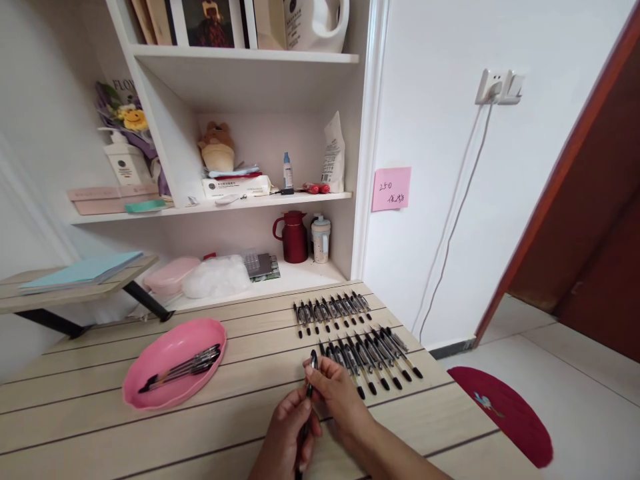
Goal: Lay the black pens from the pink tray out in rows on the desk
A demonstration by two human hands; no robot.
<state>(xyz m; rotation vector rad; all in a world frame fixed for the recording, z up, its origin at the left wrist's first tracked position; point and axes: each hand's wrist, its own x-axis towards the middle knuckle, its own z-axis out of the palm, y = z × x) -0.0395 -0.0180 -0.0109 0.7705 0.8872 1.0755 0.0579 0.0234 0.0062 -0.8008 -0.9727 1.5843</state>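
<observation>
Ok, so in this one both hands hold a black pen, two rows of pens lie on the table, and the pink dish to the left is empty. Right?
Not quite: the pink dish to the left isn't empty; the head view shows several pens lying in it. The left hand and right hand do hold a black pen, and two rows of pens lie on the table.

The bowl (163, 348) is pink, its pens (183, 369) mostly black; around it the tabletop (255, 380) is pale wood tone striped with dark lines. Right of the bowl, the held pen (314, 360) is black and the rows of pens (373, 353) black with yellowish sections. Behind and right of it, the jug (296, 239) is deep red.
</observation>
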